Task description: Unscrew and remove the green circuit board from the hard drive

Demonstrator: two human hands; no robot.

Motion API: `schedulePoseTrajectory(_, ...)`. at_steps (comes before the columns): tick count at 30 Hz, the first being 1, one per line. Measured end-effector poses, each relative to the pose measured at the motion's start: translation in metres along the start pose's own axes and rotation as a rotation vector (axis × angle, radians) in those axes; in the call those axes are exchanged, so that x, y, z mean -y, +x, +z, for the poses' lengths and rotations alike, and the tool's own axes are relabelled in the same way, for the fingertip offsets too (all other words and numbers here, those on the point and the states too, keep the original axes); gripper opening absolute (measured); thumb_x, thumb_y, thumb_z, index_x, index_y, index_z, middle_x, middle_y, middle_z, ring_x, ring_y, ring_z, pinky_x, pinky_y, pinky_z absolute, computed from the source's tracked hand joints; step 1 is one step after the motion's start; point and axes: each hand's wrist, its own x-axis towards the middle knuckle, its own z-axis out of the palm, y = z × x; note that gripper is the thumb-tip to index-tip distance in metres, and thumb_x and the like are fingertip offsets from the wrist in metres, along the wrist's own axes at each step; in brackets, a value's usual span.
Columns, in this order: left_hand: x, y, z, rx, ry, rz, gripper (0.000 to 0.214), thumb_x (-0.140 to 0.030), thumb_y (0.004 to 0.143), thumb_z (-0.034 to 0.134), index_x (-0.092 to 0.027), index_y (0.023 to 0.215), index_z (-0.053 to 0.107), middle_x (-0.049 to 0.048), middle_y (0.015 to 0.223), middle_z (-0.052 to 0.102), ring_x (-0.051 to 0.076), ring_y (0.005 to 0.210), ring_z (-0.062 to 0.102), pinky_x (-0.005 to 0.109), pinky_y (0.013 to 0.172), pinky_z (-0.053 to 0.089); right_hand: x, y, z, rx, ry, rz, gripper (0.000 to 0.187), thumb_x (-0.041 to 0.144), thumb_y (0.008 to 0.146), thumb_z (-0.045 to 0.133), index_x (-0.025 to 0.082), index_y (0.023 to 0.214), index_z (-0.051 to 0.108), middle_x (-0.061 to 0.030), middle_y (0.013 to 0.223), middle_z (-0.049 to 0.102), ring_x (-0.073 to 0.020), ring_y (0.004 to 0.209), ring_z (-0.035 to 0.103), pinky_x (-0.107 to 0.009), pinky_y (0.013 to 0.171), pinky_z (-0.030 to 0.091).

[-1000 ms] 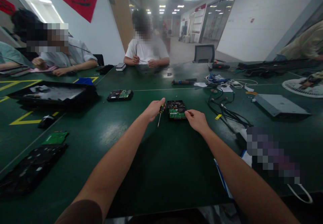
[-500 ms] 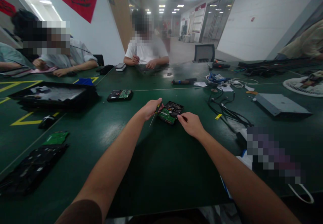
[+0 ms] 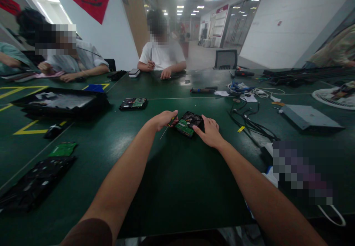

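Observation:
A black hard drive [image 3: 195, 118] lies on the dark green table in front of me, its green circuit board [image 3: 184, 127] facing up. My left hand [image 3: 163, 120] is closed around a screwdriver [image 3: 168, 126] with a yellow and black handle, its thin shaft pointing down and left, away from the drive. The left fingertips are close to the drive's left edge; whether they touch it is hard to see. My right hand [image 3: 210, 130] grips the drive's right side, thumb on the near corner and fingers along the far edge.
Another hard drive [image 3: 133, 104] lies behind on the left. At the near left are a black frame [image 3: 36, 183] and a green board [image 3: 63, 149]. A black tray [image 3: 63, 107], dark cables [image 3: 249, 122] and a grey metal box [image 3: 310, 116] surround the work area. Co-workers sit across the table.
My right hand has shifted from a pinch at the drive's near right corner to a wider grip along its right side. The screwdriver's tip has swung slightly left.

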Motion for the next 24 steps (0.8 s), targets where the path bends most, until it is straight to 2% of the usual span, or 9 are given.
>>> schedulePoseTrajectory(5, -0.002, -0.001, 0.002, -0.013, 0.019, -0.013, 0.039, -0.052, 0.091, 0.063, -0.015, 0.081, 0.071, 0.0099, 0.082, 0.071, 0.022, 0.075, 0.064, 0.033, 0.069, 0.051, 0.001, 0.001, 0.002, -0.009, 0.009, -0.016, 0.089, 0.072, 0.095, 0.04, 0.012, 0.16, 0.027, -0.0195, 0.161, 0.038, -0.0368, 0.152, 0.026, -0.053, 0.121, 0.02)
schedulePoseTrajectory(10, -0.005, -0.004, 0.007, -0.066, 0.185, 0.031, 0.043, -0.058, 0.089, 0.062, -0.017, 0.08, 0.072, 0.0093, 0.089, 0.072, 0.024, 0.08, 0.062, 0.032, 0.069, 0.048, 0.0, 0.001, -0.003, -0.034, 0.036, 0.005, 0.084, 0.07, 0.095, 0.045, 0.013, 0.155, 0.036, -0.0203, 0.154, 0.047, -0.0378, 0.143, 0.037, -0.055, 0.117, 0.027)
schedulePoseTrajectory(14, -0.003, -0.003, 0.002, -0.045, 0.26, 0.081, 0.049, -0.063, 0.089, 0.058, -0.017, 0.079, 0.072, 0.0088, 0.088, 0.071, 0.023, 0.078, 0.059, 0.032, 0.07, 0.045, -0.013, 0.001, -0.017, -0.071, 0.093, 0.013, 0.066, 0.053, 0.096, 0.052, 0.014, 0.148, 0.046, -0.0146, 0.125, 0.067, -0.0333, 0.127, 0.053, -0.052, 0.111, 0.036)
schedulePoseTrajectory(15, -0.002, -0.003, 0.0, -0.034, 0.268, 0.09, 0.049, -0.063, 0.089, 0.056, -0.017, 0.079, 0.072, 0.009, 0.088, 0.071, 0.023, 0.078, 0.059, 0.032, 0.071, 0.045, -0.018, 0.001, -0.02, -0.103, 0.097, 0.027, 0.058, 0.044, 0.095, 0.053, 0.014, 0.144, 0.05, -0.0138, 0.119, 0.068, -0.0317, 0.123, 0.055, -0.05, 0.109, 0.04)
schedulePoseTrajectory(18, -0.001, -0.003, -0.005, -0.004, 0.302, 0.115, 0.049, -0.062, 0.09, 0.054, -0.018, 0.079, 0.071, 0.0101, 0.089, 0.071, 0.023, 0.078, 0.059, 0.032, 0.071, 0.046, -0.034, 0.002, -0.026, -0.207, 0.034, 0.064, 0.045, 0.017, 0.084, 0.054, 0.013, 0.127, 0.063, -0.0158, 0.127, 0.061, -0.0268, 0.112, 0.06, -0.041, 0.102, 0.047)
schedulePoseTrajectory(20, -0.002, -0.004, -0.006, -0.007, 0.341, 0.118, 0.047, -0.061, 0.09, 0.055, -0.018, 0.077, 0.071, 0.0104, 0.088, 0.071, 0.024, 0.079, 0.06, 0.033, 0.071, 0.047, -0.041, 0.002, -0.026, -0.206, -0.007, 0.091, 0.041, 0.015, 0.08, 0.056, 0.014, 0.12, 0.069, -0.0148, 0.122, 0.06, -0.0255, 0.106, 0.062, -0.039, 0.097, 0.049)
schedulePoseTrajectory(24, -0.005, -0.009, -0.004, -0.035, 0.339, 0.085, 0.041, -0.056, 0.088, 0.06, -0.019, 0.075, 0.071, 0.0107, 0.085, 0.071, 0.025, 0.078, 0.061, 0.032, 0.065, 0.048, -0.043, 0.002, -0.023, -0.157, -0.06, 0.115, 0.026, 0.023, 0.085, 0.06, 0.019, 0.106, 0.074, -0.011, 0.109, 0.063, -0.0249, 0.101, 0.063, -0.038, 0.092, 0.05)
